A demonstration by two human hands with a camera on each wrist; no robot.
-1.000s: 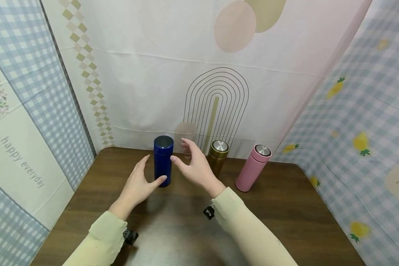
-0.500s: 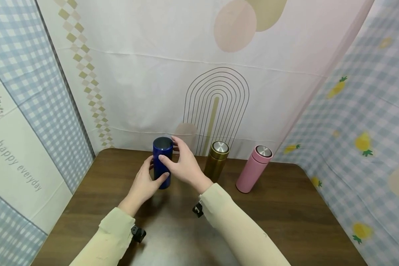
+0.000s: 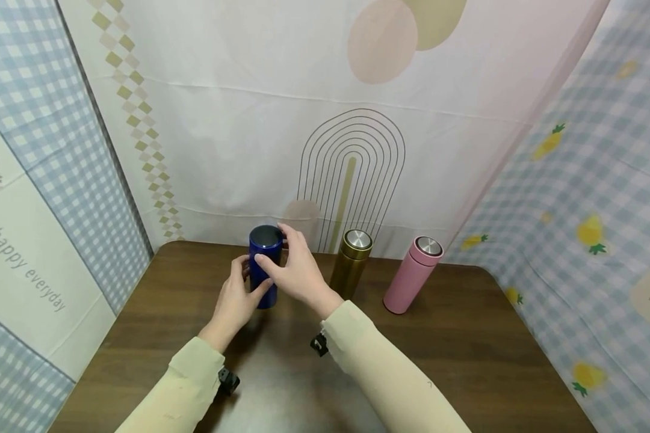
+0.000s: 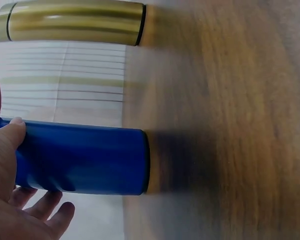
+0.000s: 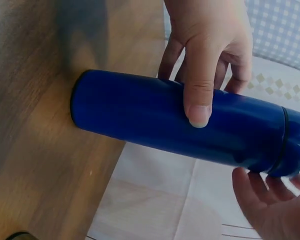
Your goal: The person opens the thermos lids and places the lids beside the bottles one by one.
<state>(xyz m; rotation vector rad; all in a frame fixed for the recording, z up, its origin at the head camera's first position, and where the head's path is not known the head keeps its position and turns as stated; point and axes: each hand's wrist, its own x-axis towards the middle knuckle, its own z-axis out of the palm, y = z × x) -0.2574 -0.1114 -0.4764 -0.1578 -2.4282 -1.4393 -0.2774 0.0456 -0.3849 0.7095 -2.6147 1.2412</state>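
Observation:
A dark blue thermos flask [image 3: 268, 298] stands upright at the back left of the brown wooden table. My left hand [image 3: 233, 308] grips its body from the left, with the thumb across the front, as the right wrist view also shows. Higher up, my right hand [image 3: 299, 272] holds the flask near its lid [image 3: 266, 236], fingers behind and thumb in front. The lid is on; in the right wrist view a dark seam [image 5: 285, 135] separates it from the body. Behind the flask, parts of both hands' fingers are hidden in the head view.
To the right stand a gold thermos flask [image 3: 349, 270], close to my right forearm, and a pink thermos flask [image 3: 410, 279]. Both have silver-topped lids. Patterned cloth curtains [image 3: 238, 150] rise behind the table [image 3: 466, 355] and along both its sides.
Both hands have come in from beside the blue flask and now hold it, the right one having moved left to its top. The gold and pink flasks stay in place.

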